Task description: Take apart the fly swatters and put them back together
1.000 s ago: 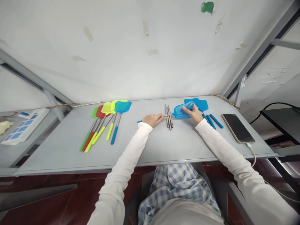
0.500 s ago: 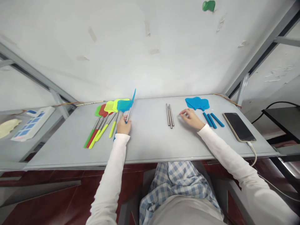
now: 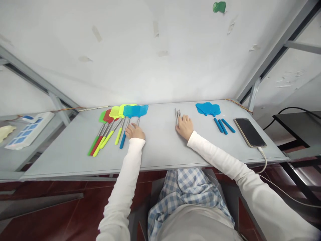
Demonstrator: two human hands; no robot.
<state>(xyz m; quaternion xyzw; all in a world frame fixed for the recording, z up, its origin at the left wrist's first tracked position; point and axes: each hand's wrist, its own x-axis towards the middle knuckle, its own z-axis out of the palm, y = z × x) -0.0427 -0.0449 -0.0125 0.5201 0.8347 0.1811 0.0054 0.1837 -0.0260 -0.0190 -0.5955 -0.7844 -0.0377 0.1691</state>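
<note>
My left hand point(image 3: 134, 131) is over the handle of a blue fly swatter point(image 3: 143, 110) lying flat, its fingers curled around the covered handle. That swatter's head overlaps another blue one point(image 3: 127, 111), at the right end of a row of assembled fly swatters. Farther right, my right hand point(image 3: 185, 127) is closed over the slim metal tubes point(image 3: 176, 115), fingers at their upper part; their lower ends are hidden beneath it. Loose blue swatter heads point(image 3: 207, 108) lie toward the back right. Blue handle grips point(image 3: 221, 125) rest in front of them.
Yellow point(image 3: 114, 112), red point(image 3: 107, 116) and green point(image 3: 102, 116) swatters lie at the left. A phone point(image 3: 250, 132) with a white cable point(image 3: 263, 160) lies at the right of the grey table point(image 3: 160, 152). A white wall point(image 3: 160, 77) stands behind.
The blue swatter my left hand held tilted up now lies flat beside the other blue one. My right hand has moved left onto the metal tubes. The view has shifted slightly.
</note>
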